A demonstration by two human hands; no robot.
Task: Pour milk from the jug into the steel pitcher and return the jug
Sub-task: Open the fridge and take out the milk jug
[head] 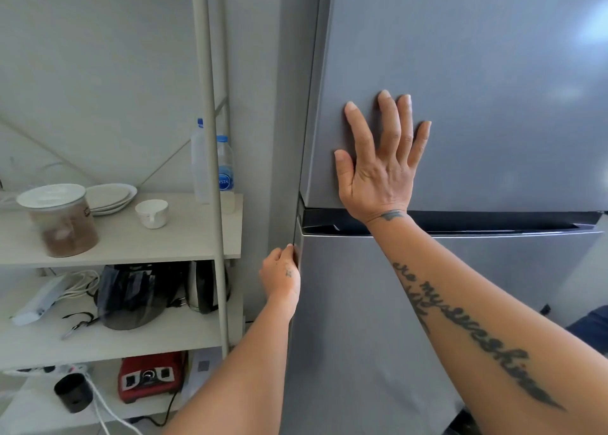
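A tall grey fridge fills the right of the view, both doors closed. My right hand (381, 158) lies flat with spread fingers on the upper fridge door (493, 89). My left hand (281, 273) grips the left edge of the lower fridge door (362, 336), fingers curled round the edge just below the dark gap between the doors. No milk jug or steel pitcher is in view.
A pale shelf rack (210, 171) stands left of the fridge. Its top shelf holds a lidded jar of brown powder (61, 220), plates (110, 197), a white cup (152, 213) and two plastic bottles (225, 171). Lower shelves hold a dark kettle (131, 294), cables and a red appliance (149, 377).
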